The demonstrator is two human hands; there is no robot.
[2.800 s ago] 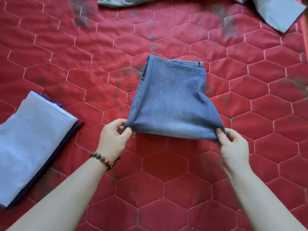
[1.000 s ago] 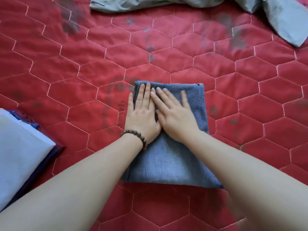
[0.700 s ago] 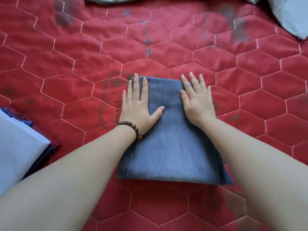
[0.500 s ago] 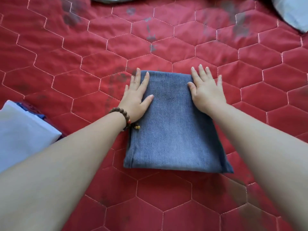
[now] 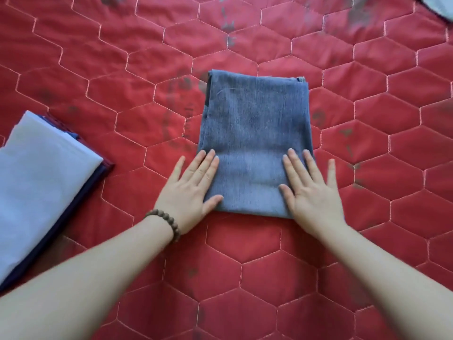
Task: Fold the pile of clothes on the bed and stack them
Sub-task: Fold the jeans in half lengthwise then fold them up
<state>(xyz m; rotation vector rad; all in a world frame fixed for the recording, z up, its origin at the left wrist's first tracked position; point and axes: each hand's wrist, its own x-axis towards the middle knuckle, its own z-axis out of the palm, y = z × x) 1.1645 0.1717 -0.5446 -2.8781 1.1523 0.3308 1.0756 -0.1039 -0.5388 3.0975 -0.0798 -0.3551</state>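
Nearest the camera, both forearms reach out over the red quilted bed (image 5: 245, 266), the left wrist wearing a beaded bracelet (image 5: 166, 223). The left hand (image 5: 190, 190) lies flat with fingers straight and spread, its inner fingers and thumb on the near left corner of the folded denim garment (image 5: 255, 141) and the rest on the quilt; the right hand (image 5: 310, 190) lies flat in the same way on the near right corner, its outermost finger over the quilt. Neither hand grips anything. The denim is a compact rectangle lying in the middle of the bed, so its folding looks finished apart from smoothing. To the left, well apart from it, sits the stack (image 5: 36, 187): a pale blue folded piece on top of darker folded items. The denim has not yet joined that stack, which looks like the next step. At the far right corner a sliver of grey cloth (image 5: 441, 7) shows, probably more clothing waiting to be folded.
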